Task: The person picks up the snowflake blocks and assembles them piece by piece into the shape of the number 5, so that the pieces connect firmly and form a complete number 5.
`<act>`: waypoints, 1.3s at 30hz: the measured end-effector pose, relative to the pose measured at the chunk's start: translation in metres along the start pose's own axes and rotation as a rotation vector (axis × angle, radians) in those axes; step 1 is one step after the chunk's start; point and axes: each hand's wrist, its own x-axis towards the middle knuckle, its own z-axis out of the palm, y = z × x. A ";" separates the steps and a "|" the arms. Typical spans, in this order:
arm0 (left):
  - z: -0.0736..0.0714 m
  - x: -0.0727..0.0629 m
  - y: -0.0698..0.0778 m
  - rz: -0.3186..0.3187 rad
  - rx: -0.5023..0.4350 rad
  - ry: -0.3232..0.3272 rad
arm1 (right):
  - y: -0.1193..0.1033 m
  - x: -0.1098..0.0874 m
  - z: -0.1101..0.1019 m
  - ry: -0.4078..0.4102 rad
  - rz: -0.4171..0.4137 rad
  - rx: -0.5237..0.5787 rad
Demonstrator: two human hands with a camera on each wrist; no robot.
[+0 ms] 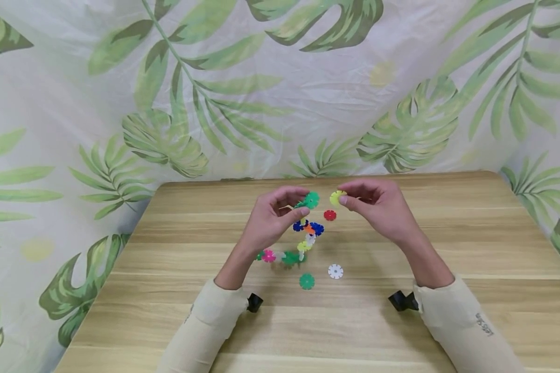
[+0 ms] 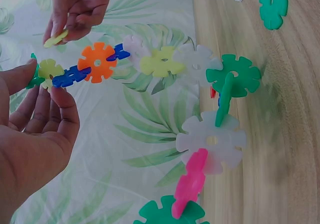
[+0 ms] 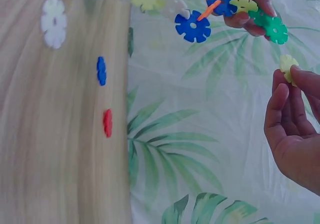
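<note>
Right hand (image 1: 378,210) pinches yellow disc (image 1: 336,197); left hand (image 1: 271,217) grips chain (image 1: 304,246) near its green end (image 1: 312,200).
Disc and end sit just apart; chain trails over the counter (image 1: 448,254), red disc (image 1: 330,215), white disc (image 1: 335,271) and green disc (image 1: 307,281) loose there. We judge the join goes best with the green end steadied, yellow disc turned crosswise, slots aligned, then pushed straight.

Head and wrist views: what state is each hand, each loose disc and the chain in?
Disc chain: linked, one end held up
Left hand: pinching that end
Yellow disc: unattached, held up
Right hand: pinching that disc
Red disc: loose on the table
Blue disc: loose on the table
White disc: loose on the table
Green disc: loose on the table
</note>
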 end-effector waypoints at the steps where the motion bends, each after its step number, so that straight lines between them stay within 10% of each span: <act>1: 0.000 0.000 0.000 -0.001 -0.002 -0.003 | -0.001 0.001 0.001 0.004 -0.019 0.006; 39: 0.002 0.001 -0.002 0.040 0.016 0.035 | -0.013 0.012 0.031 0.073 -0.154 0.106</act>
